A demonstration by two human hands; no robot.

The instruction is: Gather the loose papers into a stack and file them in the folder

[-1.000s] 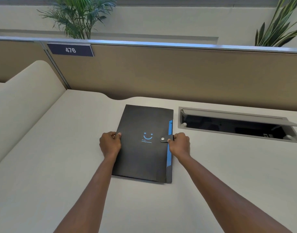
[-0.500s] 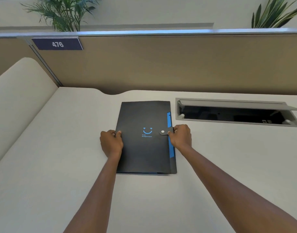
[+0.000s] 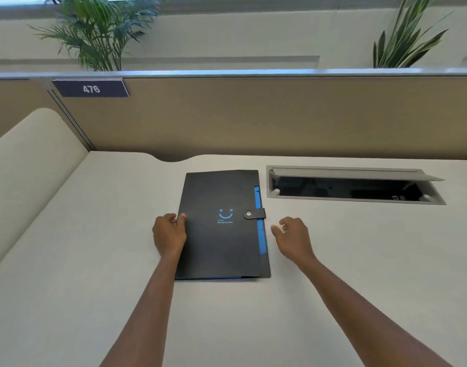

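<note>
A black folder [image 3: 221, 242] with a blue smiley print and blue inner edges lies flat and closed on the white desk [image 3: 94, 260]. Its snap strap [image 3: 254, 214] is fastened across the right edge. My left hand [image 3: 169, 234] grips the folder's left edge, thumb on top of the cover. My right hand [image 3: 293, 237] hovers just right of the folder, fingers spread, touching nothing. No loose papers are visible on the desk.
An open cable hatch [image 3: 354, 186] with a raised grey lid is sunk into the desk to the right of the folder. A tan partition [image 3: 253, 115] with a "476" label [image 3: 90, 88] borders the back. Plants stand behind it.
My right hand has let go of the folder's strap and drawn away to the right. My left hand stays on the left edge. The camera has tilted a little.
</note>
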